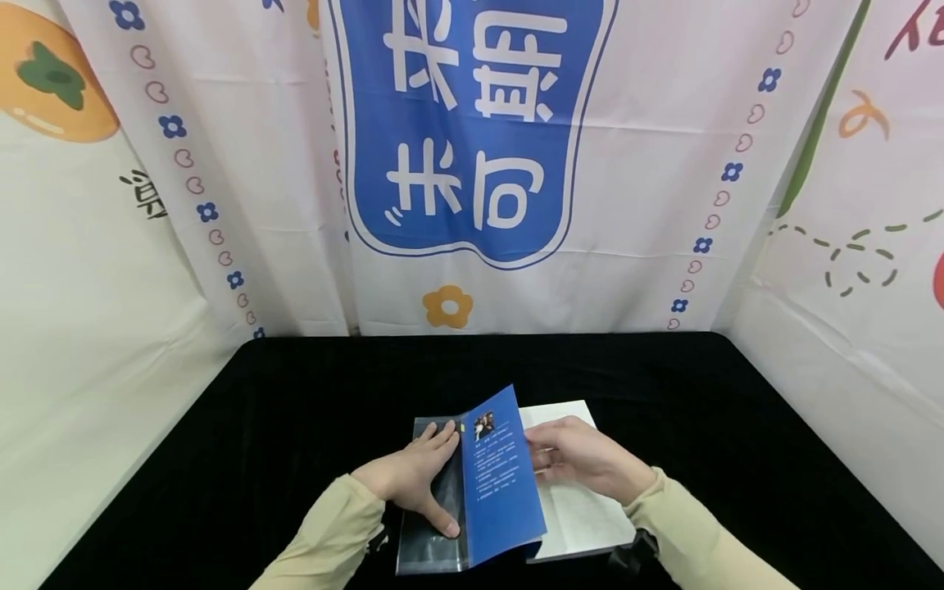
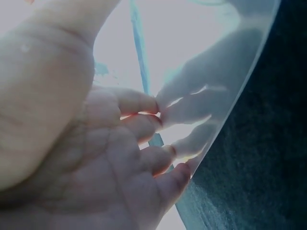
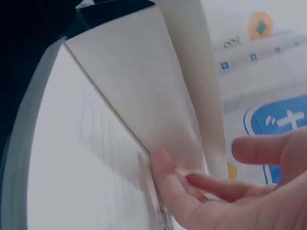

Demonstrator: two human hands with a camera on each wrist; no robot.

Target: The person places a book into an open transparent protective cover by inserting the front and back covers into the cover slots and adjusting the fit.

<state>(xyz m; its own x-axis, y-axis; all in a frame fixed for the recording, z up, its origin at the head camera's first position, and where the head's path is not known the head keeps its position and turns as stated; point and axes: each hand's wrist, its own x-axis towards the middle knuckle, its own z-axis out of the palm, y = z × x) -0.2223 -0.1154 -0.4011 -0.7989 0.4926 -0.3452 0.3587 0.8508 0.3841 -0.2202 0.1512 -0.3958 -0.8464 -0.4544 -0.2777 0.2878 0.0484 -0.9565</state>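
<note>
A book lies at the near middle, its blue flap (image 1: 501, 483) raised at a slant and its white page (image 1: 583, 512) showing on the right. My left hand (image 1: 420, 475) rests spread on a clear plastic sheet (image 1: 431, 557) left of the flap; in the left wrist view, the fingers of that hand (image 2: 129, 153) meet the shiny sheet (image 2: 225, 62). My right hand (image 1: 586, 459) has its fingers at the flap's right edge, over the page. In the right wrist view, fingers of this hand (image 3: 225, 196) touch the fold between page (image 3: 91, 158) and pale flap underside (image 3: 139, 81), thumb apart.
A black-covered table (image 1: 332, 385) spreads around the book. Behind it hangs a white printed curtain (image 1: 649, 164) with a blue panel, and light cloth walls stand at the left (image 1: 88, 270) and right (image 1: 848, 352).
</note>
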